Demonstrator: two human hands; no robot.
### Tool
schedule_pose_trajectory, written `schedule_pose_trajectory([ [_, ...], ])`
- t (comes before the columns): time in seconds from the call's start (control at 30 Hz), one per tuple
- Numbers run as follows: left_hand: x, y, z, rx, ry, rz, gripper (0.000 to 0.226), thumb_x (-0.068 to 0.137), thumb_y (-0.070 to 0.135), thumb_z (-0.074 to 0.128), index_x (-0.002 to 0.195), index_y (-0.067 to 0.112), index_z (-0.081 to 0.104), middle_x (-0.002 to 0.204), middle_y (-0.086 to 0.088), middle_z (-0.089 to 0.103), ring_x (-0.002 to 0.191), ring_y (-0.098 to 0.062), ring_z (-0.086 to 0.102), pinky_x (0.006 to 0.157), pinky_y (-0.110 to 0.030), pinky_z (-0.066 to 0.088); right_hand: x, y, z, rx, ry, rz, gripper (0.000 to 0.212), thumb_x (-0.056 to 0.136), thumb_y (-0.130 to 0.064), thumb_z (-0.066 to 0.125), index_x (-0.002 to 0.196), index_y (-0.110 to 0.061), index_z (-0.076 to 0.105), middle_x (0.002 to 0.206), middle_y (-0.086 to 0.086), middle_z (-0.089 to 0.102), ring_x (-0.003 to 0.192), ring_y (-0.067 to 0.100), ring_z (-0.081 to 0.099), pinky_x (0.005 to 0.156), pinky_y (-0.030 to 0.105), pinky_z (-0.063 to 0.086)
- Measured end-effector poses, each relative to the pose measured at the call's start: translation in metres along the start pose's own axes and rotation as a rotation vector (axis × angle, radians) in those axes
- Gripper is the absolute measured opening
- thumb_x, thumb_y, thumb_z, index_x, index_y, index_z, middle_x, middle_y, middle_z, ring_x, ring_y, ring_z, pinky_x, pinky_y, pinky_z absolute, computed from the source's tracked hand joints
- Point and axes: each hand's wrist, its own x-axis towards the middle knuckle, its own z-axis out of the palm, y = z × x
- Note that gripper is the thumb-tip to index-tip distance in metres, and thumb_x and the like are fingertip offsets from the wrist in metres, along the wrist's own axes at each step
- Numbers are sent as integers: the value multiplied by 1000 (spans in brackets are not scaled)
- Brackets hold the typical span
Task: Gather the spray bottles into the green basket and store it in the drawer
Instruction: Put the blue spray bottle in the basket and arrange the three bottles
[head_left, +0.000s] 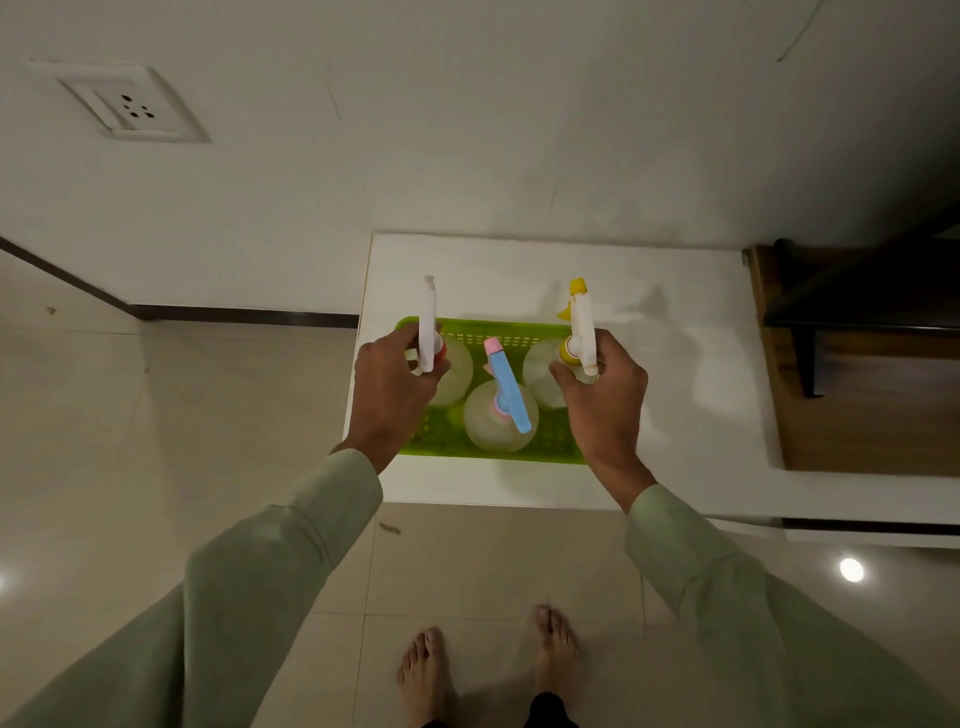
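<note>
A green basket (550, 441) sits on a white cabinet top (675, 374). Three clear spray bottles stand inside it. My left hand (389, 395) grips the neck of the white-headed bottle with a red collar (428, 322) at the basket's left. My right hand (605, 400) grips the neck of the bottle with a white and yellow head (579, 322) at the basket's right. Between them, nearer me, the bottle with a blue and pink head (506, 389) stands free. The bottles' bases are partly hidden by my hands.
The cabinet stands against a white wall with a socket plate (130, 106) at the upper left. A wooden surface with a dark frame (857, 322) adjoins the cabinet on the right. My bare feet (488, 670) stand on a tiled floor in front.
</note>
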Motion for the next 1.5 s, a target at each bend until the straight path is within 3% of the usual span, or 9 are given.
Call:
schedule_pose_trajectory([
  [0.2,0,-3,1,9,-3,10,32,83,15,77,113,6,67,101,-5,70,86,-18,61,82,-27,51,-4,-4,5,-20,58,-36,25,80,-9,81,101,-11,68,90,-1,70,81,14,62,78,19,50],
  [0.4,0,-3,1,-10,-7,20,27,84,10,76,109,9,66,95,6,64,85,-17,62,82,-26,53,-5,-4,8,-36,98,-33,27,79,-9,82,102,-10,67,89,-3,68,80,13,59,74,2,40],
  [0.53,-3,-2,1,-34,-24,0,37,82,9,77,115,12,61,99,4,65,91,-17,62,87,-31,54,-6,-5,9,-32,86,-2,38,78,-11,83,111,-13,65,96,-3,69,85,12,60,81,21,51],
  [0.67,-17,-1,-2,-154,-27,-104,71,79,7,80,140,16,45,133,2,58,118,-16,55,100,-29,48,-14,-4,4,20,44,99,66,76,-8,85,134,-11,54,126,3,66,113,18,62,100,33,51],
  [0.8,-53,2,-2,-275,107,-211,73,79,3,78,141,17,41,136,9,49,121,-11,51,90,-6,48,-53,-3,-2,58,173,153,49,80,6,67,126,-6,55,114,7,63,104,25,62,92,47,54],
  [0.97,-90,-3,-2,-226,126,-226,62,81,-1,75,136,7,47,133,-7,55,118,-20,58,98,-36,55,-95,-7,13,76,-62,73,51,79,4,73,126,-9,57,117,3,64,109,21,62,91,44,55],
  [1.1,-96,-8,-6,-210,137,-211,57,82,-5,72,133,6,50,131,-8,56,118,-22,59,98,-40,54,-86,-10,29,34,-155,34,57,82,-13,78,135,-12,56,129,3,62,122,23,55,100,43,50],
  [1.3,-88,-11,-12,-189,132,-173,56,81,2,76,131,5,52,132,-12,55,118,-23,59,96,-36,55,-76,-16,47,-57,-37,-39,29,86,-22,77,111,-12,68,100,1,69,92,17,54,80,42,54],
  [1.5,-84,-11,-12,-189,121,-182,56,81,1,75,131,4,52,132,-13,55,118,-24,59,97,-39,55,-80,-20,58,-104,20,-19,31,84,-23,80,110,-11,70,100,3,70,90,23,58,76,41,54],
])
